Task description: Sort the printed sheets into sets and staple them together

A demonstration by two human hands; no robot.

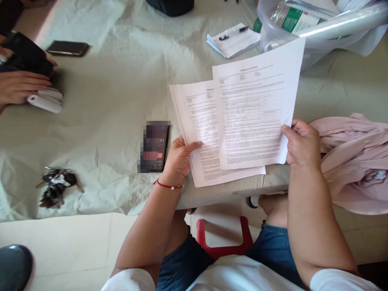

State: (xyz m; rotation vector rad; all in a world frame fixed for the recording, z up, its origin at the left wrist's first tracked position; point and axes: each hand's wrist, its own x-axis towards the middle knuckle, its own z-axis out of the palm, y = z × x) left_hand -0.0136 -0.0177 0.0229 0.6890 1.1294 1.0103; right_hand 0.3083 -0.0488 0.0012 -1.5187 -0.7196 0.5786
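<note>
My left hand [179,159] grips the left edge of a stack of printed sheets [201,133], thumb on top. A single printed page [257,113], lifted off that stack and overlapping it, is pinched at its lower right corner by my right hand [301,143]. Both sets of paper hover just above the table covered in pale wrinkled sheeting [115,101]. A dark phone [154,146] with a lit screen lies flat just left of my left hand. A red bracelet circles my left wrist.
A bunch of keys [57,186] lies front left. Another person's hands [21,87] hold a black phone and a white case at far left, near another phone [68,48]. A notepad with pens [235,39], a clear plastic tub [281,28] and pink cloth [354,157] sit right. A red stool [222,238] stands below.
</note>
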